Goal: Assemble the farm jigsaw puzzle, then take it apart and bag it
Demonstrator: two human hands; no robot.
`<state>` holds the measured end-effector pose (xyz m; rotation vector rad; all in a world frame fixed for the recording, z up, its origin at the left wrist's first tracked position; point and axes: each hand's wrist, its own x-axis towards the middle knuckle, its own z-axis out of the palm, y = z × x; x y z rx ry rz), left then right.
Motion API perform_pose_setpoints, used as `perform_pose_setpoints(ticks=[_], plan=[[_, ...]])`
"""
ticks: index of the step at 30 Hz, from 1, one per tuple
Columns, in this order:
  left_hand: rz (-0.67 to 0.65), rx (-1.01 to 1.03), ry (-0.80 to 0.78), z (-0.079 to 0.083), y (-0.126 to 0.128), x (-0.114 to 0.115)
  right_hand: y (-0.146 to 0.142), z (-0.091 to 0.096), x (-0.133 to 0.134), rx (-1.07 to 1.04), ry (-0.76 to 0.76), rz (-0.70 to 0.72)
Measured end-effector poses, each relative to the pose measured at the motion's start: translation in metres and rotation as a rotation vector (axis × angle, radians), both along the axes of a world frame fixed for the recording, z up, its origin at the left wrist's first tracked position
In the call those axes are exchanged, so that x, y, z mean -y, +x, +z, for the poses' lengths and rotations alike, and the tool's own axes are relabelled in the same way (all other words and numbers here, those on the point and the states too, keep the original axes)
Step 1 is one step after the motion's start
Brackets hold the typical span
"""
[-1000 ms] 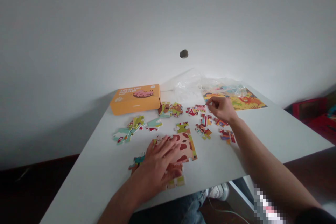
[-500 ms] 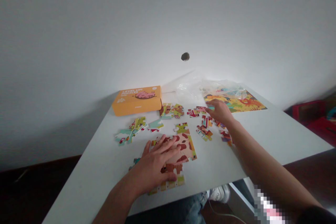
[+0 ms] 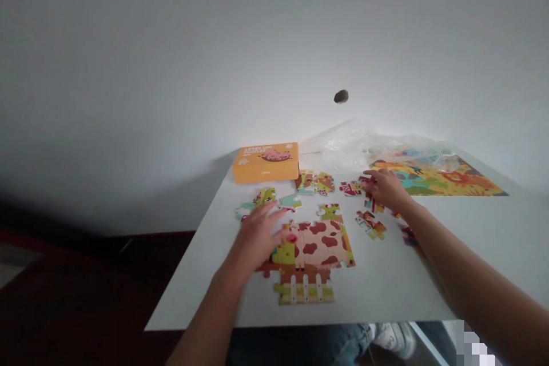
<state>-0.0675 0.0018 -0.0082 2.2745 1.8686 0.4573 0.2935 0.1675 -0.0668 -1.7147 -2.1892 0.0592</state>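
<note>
A partly joined cow puzzle [image 3: 319, 249] lies on the white table [image 3: 386, 291] in front of me. My left hand [image 3: 257, 234] hovers over its left edge, fingers stretched toward loose green and teal pieces [image 3: 268, 201]; it holds nothing. My right hand [image 3: 386, 187] rests further back among loose red pieces [image 3: 350, 187], fingers bent down onto them. Whether it grips one is hidden. More loose pieces [image 3: 371, 225] lie just right of the puzzle.
An orange puzzle box [image 3: 266, 163] stands at the back of the table. A crumpled clear plastic bag [image 3: 355, 148] and a finished colourful animal puzzle [image 3: 437, 177] lie at the back right. The table's left and front edges are near. A dark floor lies to the left.
My left hand has lifted off the cow puzzle and moved to the left, uncovering it. My right hand stays among the red pieces. The camera has turned to the left.
</note>
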Motion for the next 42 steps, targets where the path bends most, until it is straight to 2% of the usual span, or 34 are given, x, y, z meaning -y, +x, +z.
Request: perform_pose_setpoints(ticks=[2,3,6,8,11,15,21,24,28,31,33,35,38,42], plan=[[0.266,-0.006,0.112,-0.006,-0.027,-0.016,-0.002,0.002,0.003,0.007,0.007,-0.012],[0.315,0.01,0.14,-0.009,-0.038,-0.024,-0.004,0.004,0.005,0.01,0.009,-0.016],[0.209,0.067,0.081,-0.024,-0.058,-0.046,-0.008,0.008,0.009,0.023,0.015,-0.016],[0.13,0.114,0.058,-0.033,-0.061,-0.056,-0.009,0.009,0.01,0.031,0.025,-0.013],[0.088,0.167,0.124,-0.042,-0.06,-0.065,-0.009,0.01,0.012,0.022,0.055,-0.023],[0.027,0.259,0.195,-0.045,-0.059,-0.065,-0.012,0.013,0.014,-0.059,0.14,-0.014],[0.001,0.344,0.193,-0.04,-0.052,-0.06,-0.033,0.026,0.028,-0.274,0.228,0.145],[-0.039,0.387,0.231,-0.033,-0.032,-0.058,-0.055,0.037,0.048,-0.411,0.108,0.201],[-0.125,0.345,0.38,-0.02,0.012,-0.047,-0.089,0.042,0.078,-0.694,-0.358,0.386],[-0.219,0.309,0.372,-0.013,0.044,-0.033,-0.105,0.037,0.09,-0.944,-0.634,0.492],[-0.248,0.311,0.332,-0.011,0.056,-0.026,-0.107,0.035,0.09,-1.013,-0.675,0.508],[-0.254,0.335,0.273,-0.009,0.059,-0.021,-0.103,0.034,0.087,-0.994,-0.652,0.518],[-0.26,0.357,0.145,-0.006,0.052,-0.017,-0.094,0.038,0.082,-0.89,-0.588,0.541],[-0.313,0.287,-0.043,-0.004,0.036,-0.011,-0.086,0.045,0.081,-0.783,-0.557,0.569]])
